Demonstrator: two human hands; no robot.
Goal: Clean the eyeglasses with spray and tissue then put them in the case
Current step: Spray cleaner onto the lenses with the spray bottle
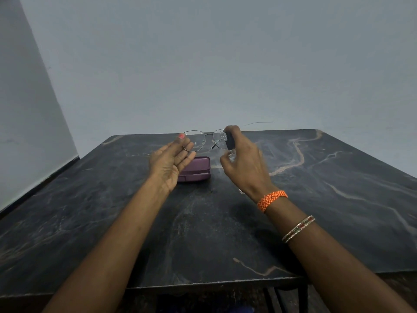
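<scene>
- Holding a pair of thin, silver wire-framed eyeglasses [204, 141] above the far half of a dark, veined stone bench [316, 199], a person works with both bare hands.
- At left, the left hand [171, 163] is raised palm-up, forearm reaching in from the lower left; its fingers [187, 158] lie nearly straight and close together, cradling the left lens from below, while a pink-painted nail shows at the rim's outer edge.
- The lenses are clear, and the right one appears speckled, though the marks are too small to make out.
- Just below and behind the left hand, a closed purple case [198, 169] lies flat on the bench, partly hidden by the palm.
- Right of centre, the right hand [243, 163] grips a small spray bottle [230, 144] with a dark top, held upright right beside the right lens; its fingers are curled around the bottle, one resting on top of the cap.
- An orange braided band [272, 199] circles the right wrist, with thin beaded bangles [297, 229] farther down the forearm.
- A plain grey wall [203, 64] fills the background.
</scene>
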